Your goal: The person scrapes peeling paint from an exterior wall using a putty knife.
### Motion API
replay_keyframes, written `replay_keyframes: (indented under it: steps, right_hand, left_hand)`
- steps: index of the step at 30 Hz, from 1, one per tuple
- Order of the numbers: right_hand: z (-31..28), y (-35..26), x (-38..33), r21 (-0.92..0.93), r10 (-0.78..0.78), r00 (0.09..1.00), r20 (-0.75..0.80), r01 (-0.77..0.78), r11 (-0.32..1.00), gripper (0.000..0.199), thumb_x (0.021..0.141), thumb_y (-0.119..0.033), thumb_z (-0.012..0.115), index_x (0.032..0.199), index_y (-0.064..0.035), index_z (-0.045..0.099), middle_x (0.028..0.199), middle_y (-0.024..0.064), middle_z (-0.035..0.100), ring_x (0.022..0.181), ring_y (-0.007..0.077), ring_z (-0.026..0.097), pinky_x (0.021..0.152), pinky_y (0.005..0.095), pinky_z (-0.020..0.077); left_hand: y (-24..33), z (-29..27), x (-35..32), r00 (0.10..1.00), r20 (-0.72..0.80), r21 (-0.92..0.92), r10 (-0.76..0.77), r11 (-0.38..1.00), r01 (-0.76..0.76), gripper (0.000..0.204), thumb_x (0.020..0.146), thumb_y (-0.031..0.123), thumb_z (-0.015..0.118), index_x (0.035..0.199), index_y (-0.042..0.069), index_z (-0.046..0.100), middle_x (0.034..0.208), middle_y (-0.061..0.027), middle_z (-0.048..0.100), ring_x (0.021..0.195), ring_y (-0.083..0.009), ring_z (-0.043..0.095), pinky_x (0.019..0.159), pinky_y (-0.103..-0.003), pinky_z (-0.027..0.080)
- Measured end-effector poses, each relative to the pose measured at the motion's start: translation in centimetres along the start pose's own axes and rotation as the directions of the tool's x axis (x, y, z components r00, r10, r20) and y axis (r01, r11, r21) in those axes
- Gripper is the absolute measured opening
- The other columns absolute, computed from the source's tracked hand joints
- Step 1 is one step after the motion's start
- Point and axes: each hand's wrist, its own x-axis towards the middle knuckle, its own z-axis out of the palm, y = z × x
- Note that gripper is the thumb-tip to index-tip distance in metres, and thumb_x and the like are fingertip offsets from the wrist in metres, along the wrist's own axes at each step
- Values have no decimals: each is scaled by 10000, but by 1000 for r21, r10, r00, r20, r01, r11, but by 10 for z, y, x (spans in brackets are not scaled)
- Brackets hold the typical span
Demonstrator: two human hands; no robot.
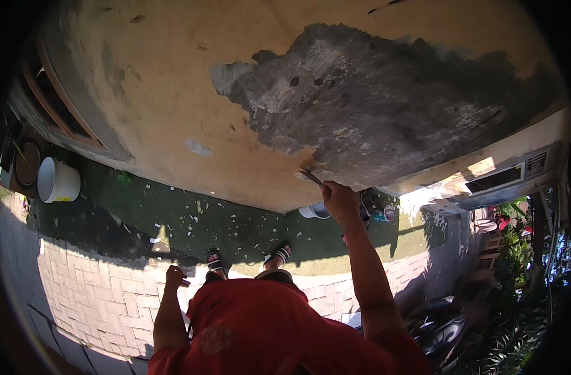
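Note:
My right hand is closed round a scraper, which looks like a putty knife. Its blade tip meets the yellowish painted wall at the lower edge of a large bare grey patch. Flaked paint rings this patch, and the surface inside is rough and stained. The scraper's handle is hidden in my fist. Down at my left side hangs my left hand, its fingers loosely curled but apart, with nothing visible in them. A smaller pale patch shows on the wall to the left.
Paint chips litter the dark green ground strip along the wall. A white bucket stands at the left, another white container below the scraper. Pale paving lies nearer me. A parked motorcycle and plants are at the right.

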Motion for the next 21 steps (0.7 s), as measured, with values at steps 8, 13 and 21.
replay_keyframes:
  steps: [8,13,21]
  right_hand:
    - [116,41,-14,88,-34,784,620,-27,996,365,825,-269,591,1085,-35,697,1014,251,687,976,399,666,884,466,518]
    - [93,16,28,225,21,977,213,-70,972,344,834,-238,599,1098,-41,696,1053,230,685,979,397,661,871,457,514]
    - [111,-41,12,318,79,889,450,-242,917,350,922,-300,566,1163,-74,682,813,165,713,699,283,700,643,385,540]
  left_hand:
    - [-30,-77,10,970,5,544,241,814,-205,465,968,353,459,777,22,723,628,-140,675,517,-269,643,612,-413,553]
    - [-73,-108,13,720,-374,784,585,614,-91,326,885,293,603,1055,23,668,994,-260,694,830,-287,718,777,-408,567]
    - [-43,-115,-46,941,-313,511,129,858,52,490,947,401,488,800,10,744,798,-107,742,857,-261,711,812,-391,547]
